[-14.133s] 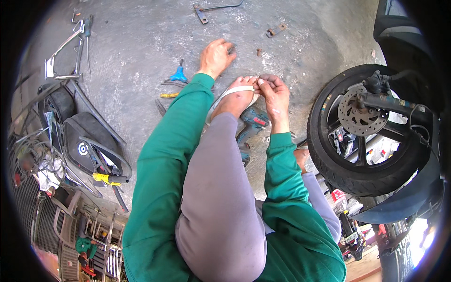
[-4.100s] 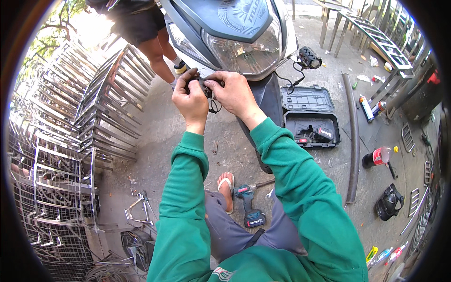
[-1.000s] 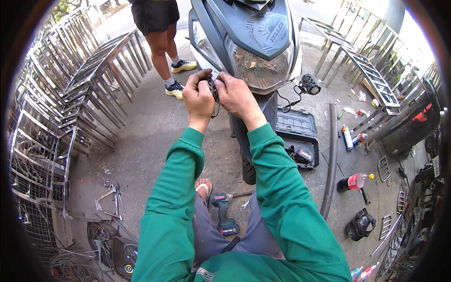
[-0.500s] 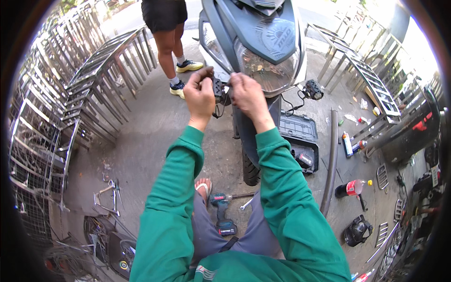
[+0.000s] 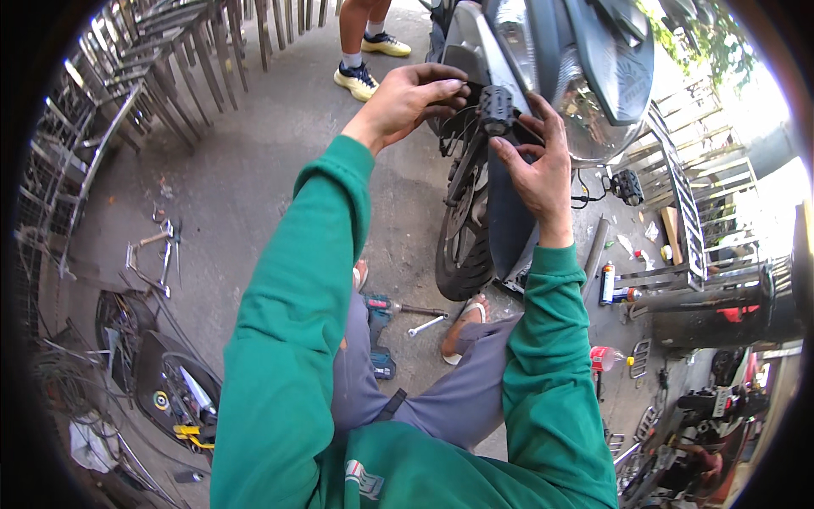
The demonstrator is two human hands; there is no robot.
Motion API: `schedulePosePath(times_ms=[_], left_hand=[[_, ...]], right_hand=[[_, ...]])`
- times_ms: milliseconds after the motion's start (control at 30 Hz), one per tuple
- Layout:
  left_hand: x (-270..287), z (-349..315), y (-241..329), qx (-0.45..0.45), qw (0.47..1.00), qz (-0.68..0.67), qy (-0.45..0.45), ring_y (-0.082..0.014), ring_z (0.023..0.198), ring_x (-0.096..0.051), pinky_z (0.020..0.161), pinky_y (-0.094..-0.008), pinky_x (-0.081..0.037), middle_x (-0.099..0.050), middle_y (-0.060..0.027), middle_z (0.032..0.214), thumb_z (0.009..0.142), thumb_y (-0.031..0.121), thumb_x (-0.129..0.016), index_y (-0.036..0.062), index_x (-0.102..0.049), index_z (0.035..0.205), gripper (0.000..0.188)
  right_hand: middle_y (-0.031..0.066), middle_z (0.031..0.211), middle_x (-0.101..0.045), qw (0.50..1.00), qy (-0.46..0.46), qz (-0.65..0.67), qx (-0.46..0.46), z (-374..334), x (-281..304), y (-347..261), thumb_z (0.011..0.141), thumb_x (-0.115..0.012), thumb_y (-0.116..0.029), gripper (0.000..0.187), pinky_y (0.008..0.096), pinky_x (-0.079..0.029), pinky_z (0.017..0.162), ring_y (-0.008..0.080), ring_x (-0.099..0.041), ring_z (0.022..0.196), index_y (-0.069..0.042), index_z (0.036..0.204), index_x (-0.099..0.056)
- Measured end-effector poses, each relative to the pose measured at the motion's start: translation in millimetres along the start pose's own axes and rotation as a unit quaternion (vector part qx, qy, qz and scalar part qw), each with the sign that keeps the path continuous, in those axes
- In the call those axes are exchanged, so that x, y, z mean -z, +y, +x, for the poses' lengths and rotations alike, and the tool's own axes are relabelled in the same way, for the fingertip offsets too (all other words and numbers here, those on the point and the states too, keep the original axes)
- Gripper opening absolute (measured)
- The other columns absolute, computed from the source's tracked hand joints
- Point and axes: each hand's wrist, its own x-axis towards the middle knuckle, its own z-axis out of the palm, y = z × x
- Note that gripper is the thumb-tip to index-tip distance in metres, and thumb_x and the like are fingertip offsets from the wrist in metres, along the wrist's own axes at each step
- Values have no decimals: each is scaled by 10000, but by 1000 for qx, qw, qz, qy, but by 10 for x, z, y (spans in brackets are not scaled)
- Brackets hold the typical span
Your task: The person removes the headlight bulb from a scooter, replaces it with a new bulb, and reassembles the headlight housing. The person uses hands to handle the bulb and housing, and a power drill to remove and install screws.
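A small black auxiliary light [image 5: 496,109] sits low on the front side of a scooter [image 5: 623,85], beside its headlight. My right hand [image 5: 543,165] grips the light from the right, thumb at its lower end and fingers along its side. Left of the light, my left hand [image 5: 411,106] is closed, thumb and fingertips pressed together; whatever they hold is too small or hidden to make out. A second black light [image 5: 627,187] hangs with its cable on the scooter's other side. The front wheel [image 5: 466,229] stands below my hands.
Between my feet lie a cordless impact driver [image 5: 379,327] and a combination wrench [image 5: 428,324]. Another person's legs [image 5: 356,38] stand at the far side. Metal racks [image 5: 161,93] line the left. Spray cans [image 5: 608,284] and a bottle [image 5: 604,358] are at right.
My view has turned, so the scooter appears further right and from its side. My left hand has moved away from the light to its left; my right hand has shifted onto the light's right side.
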Motion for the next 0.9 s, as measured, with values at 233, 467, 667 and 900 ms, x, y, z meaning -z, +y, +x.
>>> schedulePosePath(times_ms=[233,467,667,900], left_hand=[[-23,68,-179,10,993,-100,-56,-184,1049,-716,965,-297,-572,-742,-130,1130,1006,101,-665,-36,-698,1220,257],[-9,156,-378,32,987,-153,-47,-180,1031,-719,909,-316,-572,-754,-103,1127,1007,105,-668,17,-722,1214,231],[5,156,-422,43,990,-122,-52,-158,1026,-713,848,-293,-559,-758,-78,1125,996,132,-694,49,-744,1202,228],[-21,157,-441,39,992,-116,-42,-157,1019,-716,852,-294,-567,-759,-76,1128,994,124,-693,49,-750,1200,227]], right_hand=[[222,1272,-702,999,-37,24,6,90,-149,131,825,-812,-115,746,348,-497,1057,261,-667,1191,63,1475,-492],[161,1140,-759,999,-23,37,-20,70,-124,153,863,-792,-38,640,315,-555,942,184,-708,1050,30,1450,-545],[149,1137,-761,998,-23,54,-25,65,-128,157,870,-786,-24,618,315,-555,946,175,-707,1044,25,1442,-555],[154,1155,-753,999,-27,45,-4,83,-108,205,867,-803,-47,645,315,-559,949,184,-707,1047,30,1452,-542]])
